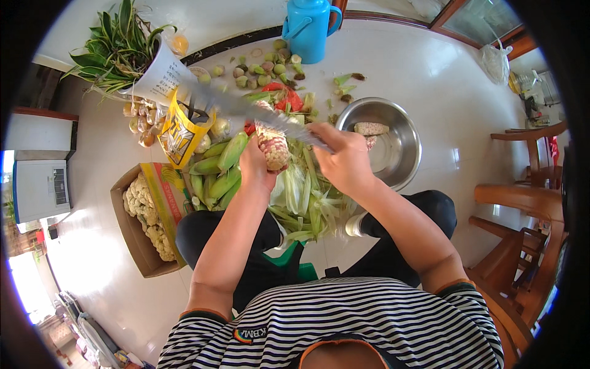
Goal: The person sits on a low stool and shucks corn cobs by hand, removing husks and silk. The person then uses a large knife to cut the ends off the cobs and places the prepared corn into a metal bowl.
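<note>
My left hand (256,168) is wrapped around a husked corn cob (274,150) with pale and reddish kernels. In my right hand (343,159) is a knife (295,129), gripped near its handle end. Its long blade is blurred and crosses in front of the cob's upper part; whether it touches the cob I cannot tell. Below the cob lies a heap of stripped corn husks (299,189). Green unhusked ears (226,161) are piled left of my left hand. To the right stands a steel basin (412,143) with husked corn cobs (371,128) in it.
Cut corn stalk ends (272,69) lie scattered near a blue thermos jug (308,37). A cardboard box (124,221) of cauliflower (145,207), a yellow bag (184,133) and a potted plant (159,76) stand left. Wooden chairs (516,198) are at right.
</note>
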`<state>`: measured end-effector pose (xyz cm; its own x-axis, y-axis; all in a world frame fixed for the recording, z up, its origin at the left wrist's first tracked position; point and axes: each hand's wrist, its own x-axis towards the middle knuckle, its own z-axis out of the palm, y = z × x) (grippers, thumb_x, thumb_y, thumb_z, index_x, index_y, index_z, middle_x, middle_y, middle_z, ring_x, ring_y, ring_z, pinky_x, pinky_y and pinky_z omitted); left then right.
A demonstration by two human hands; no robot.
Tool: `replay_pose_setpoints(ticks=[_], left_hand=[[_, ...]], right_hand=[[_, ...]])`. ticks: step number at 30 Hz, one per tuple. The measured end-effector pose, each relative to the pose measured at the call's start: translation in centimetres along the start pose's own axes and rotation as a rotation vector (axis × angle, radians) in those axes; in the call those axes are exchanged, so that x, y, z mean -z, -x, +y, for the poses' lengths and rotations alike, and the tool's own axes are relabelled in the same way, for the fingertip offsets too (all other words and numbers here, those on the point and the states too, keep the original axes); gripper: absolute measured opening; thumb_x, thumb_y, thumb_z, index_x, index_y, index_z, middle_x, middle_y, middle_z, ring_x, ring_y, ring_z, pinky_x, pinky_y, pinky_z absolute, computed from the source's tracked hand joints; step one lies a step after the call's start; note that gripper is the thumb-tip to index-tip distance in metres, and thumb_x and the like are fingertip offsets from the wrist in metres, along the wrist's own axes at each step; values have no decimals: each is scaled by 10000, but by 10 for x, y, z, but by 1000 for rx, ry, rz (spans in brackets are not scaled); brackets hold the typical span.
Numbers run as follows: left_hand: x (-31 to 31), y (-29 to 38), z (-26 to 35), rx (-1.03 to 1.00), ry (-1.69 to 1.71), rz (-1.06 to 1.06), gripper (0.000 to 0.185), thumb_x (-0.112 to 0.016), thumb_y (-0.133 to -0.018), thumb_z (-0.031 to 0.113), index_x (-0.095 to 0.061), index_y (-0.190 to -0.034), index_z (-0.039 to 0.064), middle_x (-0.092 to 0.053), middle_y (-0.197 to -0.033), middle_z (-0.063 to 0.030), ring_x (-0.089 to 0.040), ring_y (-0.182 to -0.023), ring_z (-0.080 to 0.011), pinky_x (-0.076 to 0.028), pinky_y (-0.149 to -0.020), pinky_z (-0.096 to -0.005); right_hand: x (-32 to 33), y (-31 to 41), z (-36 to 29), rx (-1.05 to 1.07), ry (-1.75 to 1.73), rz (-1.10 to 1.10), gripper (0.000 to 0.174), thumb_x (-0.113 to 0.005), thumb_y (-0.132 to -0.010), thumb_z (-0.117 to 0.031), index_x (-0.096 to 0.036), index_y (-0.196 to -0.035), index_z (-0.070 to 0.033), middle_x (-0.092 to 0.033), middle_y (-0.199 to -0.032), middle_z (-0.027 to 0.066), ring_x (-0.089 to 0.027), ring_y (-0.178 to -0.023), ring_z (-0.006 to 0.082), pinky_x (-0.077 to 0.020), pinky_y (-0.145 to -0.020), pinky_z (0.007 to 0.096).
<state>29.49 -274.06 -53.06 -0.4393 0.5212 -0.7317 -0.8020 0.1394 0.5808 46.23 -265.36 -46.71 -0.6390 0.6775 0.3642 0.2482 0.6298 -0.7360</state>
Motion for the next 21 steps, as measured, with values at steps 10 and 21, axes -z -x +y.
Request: replay_pose_setpoints(ticks=[10,21], left_hand=[[-7,14,-4,-32,85,-68,306,-409,-1021,288,-603,-1167,102,-680,-1064,-80,-664,-879,-246,-528,-681,-476],[5,-1,-11,-99,66,-42,331,-477,-1021,362,-609,-1168,96,-689,-1074,-86,-681,-895,-260,-554,-696,-443]], right_hand=[[-19,8,20,-256,119,-277,171,-671,-892,-183,-686,-923,-16,-649,-663,218,-645,-609,386,-490,-563,475],[0,1,2,102,93,18,153,-687,-829,-68,-667,-957,13,-671,-720,160,-640,-555,302,-475,-518,416]])
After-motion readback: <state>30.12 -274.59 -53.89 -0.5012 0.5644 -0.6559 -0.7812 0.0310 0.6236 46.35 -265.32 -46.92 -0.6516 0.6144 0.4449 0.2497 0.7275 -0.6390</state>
